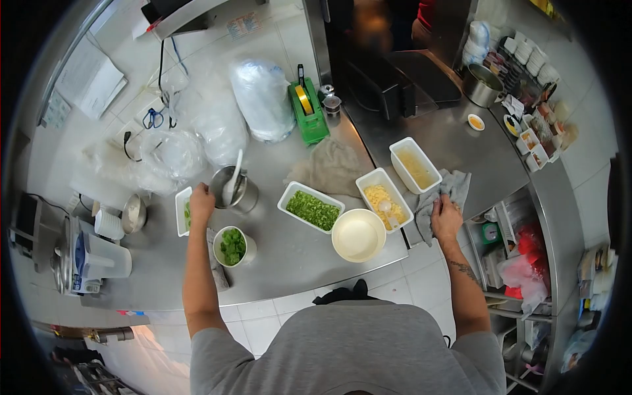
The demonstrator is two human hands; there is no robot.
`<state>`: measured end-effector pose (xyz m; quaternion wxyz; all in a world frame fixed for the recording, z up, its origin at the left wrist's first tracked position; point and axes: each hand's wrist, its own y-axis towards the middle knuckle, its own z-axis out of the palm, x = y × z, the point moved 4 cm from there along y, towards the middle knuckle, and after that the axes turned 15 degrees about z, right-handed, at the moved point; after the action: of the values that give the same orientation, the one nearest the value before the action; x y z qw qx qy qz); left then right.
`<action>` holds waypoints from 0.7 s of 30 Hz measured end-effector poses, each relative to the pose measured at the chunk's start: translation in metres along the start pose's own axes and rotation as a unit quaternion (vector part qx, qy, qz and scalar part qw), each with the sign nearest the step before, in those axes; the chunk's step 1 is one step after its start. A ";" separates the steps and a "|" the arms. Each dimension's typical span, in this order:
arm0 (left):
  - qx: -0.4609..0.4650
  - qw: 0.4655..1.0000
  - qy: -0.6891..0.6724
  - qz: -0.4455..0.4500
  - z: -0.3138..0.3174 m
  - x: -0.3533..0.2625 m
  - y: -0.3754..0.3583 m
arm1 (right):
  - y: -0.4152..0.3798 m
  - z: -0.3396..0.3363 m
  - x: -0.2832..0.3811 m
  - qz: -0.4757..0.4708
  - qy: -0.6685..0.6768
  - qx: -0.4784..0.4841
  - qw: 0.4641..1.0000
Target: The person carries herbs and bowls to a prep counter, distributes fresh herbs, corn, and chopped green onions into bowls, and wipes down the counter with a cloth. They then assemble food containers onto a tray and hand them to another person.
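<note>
"White tub [180, 214], far L: which hand's nearer?"

"L hand [203, 203], obv. It's at the tub's R side, nr the far end; long axis runs approx. away from the person. Can't tell if that grip's pinching the rim."

"& R hand [447, 216]?"

"On the grey cloth [455, 185], nr the bench [283, 260] edge; can't tell how tight. Metal pot [247, 196] crowds L hand's R side; bare steel btwn leaf cup [249, 254] & chopped-greens tub [303, 221]."

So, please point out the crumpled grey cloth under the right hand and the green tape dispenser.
Crumpled grey cloth [455, 184]: head view, upper part.
Green tape dispenser [311, 122]: head view, lower body.
</note>
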<state>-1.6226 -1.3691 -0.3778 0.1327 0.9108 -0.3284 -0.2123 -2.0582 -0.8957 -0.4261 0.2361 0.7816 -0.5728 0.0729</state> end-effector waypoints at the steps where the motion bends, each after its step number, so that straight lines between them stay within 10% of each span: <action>1: 0.006 1.000 -0.010 -0.029 0.004 0.019 -0.001 | -0.001 -0.002 0.001 -0.005 -0.001 -0.005 1.000; 6: -0.050 0.992 0.032 -0.107 -0.018 0.045 -0.004 | 0.001 0.005 0.005 -0.008 -0.011 -0.029 0.999; 9: -0.078 0.991 0.105 0.025 -0.059 -0.024 -0.013 | 0.004 0.003 0.009 0.000 -0.049 -0.018 0.999; 12: 0.137 0.980 -0.061 0.131 -0.039 -0.059 -0.018 | 0.006 0.008 0.007 0.001 -0.067 -0.021 0.998; 16: 0.410 0.886 0.124 0.177 0.016 -0.083 -0.019 | 0.010 0.011 0.006 0.011 -0.077 0.001 0.997; 21: 0.451 0.863 0.146 0.175 0.042 -0.089 -0.028 | 0.009 0.006 0.008 0.013 -0.077 0.016 0.997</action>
<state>-1.6890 -1.2948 -0.3986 -0.2108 0.8196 -0.5188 0.1212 -2.0648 -0.9072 -0.4255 0.1782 0.7810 -0.5981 0.0250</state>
